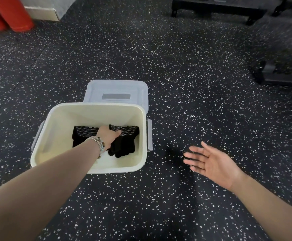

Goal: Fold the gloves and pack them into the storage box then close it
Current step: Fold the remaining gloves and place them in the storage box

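The left hand [109, 136] was down inside the storage box [89, 115], resting on the black gloves [124, 145] with its thumb laid across their dotted fabric. Its fingers were hidden under the back of the hand, so whether it pinched the gloves or only pressed them could not be told. The likeliest trouble sat right there. If the hand came up while knit fabric clung to the fingers or caught on the beaded bracelet [99, 143], the bundle would probably lift with it and fall open, undoing the fold. The gloves lay on the box bottom towards its far right, one lobe hanging looser towards the near side, and that part looked readiest to spread. The right hand [213, 164] hovered well to the right of the box above the speckled floor [176, 66], palm up, fingers straight and spread, holding nothing. The lid [117, 87] lay flat just behind the box's far rim. Set down askew, it would likely ride the rim and the grey side latch [149, 134] would fail to catch.
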The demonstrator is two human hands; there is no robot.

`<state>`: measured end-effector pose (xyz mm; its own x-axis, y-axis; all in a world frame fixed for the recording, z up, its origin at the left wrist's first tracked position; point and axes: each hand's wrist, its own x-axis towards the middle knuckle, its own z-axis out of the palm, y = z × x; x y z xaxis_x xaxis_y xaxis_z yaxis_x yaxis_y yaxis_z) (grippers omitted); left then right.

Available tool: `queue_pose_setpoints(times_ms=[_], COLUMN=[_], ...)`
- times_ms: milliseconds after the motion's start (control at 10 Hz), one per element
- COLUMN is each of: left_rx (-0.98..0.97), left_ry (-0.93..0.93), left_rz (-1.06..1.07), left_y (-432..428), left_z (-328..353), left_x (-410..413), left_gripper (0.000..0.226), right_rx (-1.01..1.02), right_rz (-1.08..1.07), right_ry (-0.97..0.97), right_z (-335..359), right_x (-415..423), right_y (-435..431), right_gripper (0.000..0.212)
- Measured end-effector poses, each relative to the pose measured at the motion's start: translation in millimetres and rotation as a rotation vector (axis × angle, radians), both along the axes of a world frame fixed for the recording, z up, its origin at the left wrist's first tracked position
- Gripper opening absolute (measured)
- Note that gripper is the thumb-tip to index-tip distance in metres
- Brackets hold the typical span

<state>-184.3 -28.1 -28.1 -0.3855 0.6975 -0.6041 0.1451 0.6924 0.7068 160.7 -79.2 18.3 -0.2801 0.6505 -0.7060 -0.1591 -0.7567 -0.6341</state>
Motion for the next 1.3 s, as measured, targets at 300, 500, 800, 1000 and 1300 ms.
queue_pose_setpoints(times_ms=[300, 500, 800, 1000, 1300], left_rx=[-0.054, -0.007, -0.091, -0.105, -0.007], left_ry=[0.203, 0.130, 0.185, 0.338, 0.898], left_rz=[-0.022, 0.109, -0.018, -0.292, -1.362], left_y=[4, -3, -1, 2, -25], left_z=[7, 3, 17, 32, 31], left_x=[1, -3, -9, -31, -5], left_gripper=[0.024, 0.017, 0.020, 0.031, 0.058], right_rx=[0.011, 0.022, 0.036, 0.061, 0.062], right_rz=[0.014, 0.025, 0.053, 0.075, 0.113], right_ry=[-0.026, -0.042, -0.078, -0.096, -0.115], right_z=[-5, -8, -10, -11, -9], right_x=[7, 8, 11, 16, 7], right_y=[-4, -5, -9, -9, -8], right_gripper=[0.051, 0.051, 0.046, 0.045, 0.047])
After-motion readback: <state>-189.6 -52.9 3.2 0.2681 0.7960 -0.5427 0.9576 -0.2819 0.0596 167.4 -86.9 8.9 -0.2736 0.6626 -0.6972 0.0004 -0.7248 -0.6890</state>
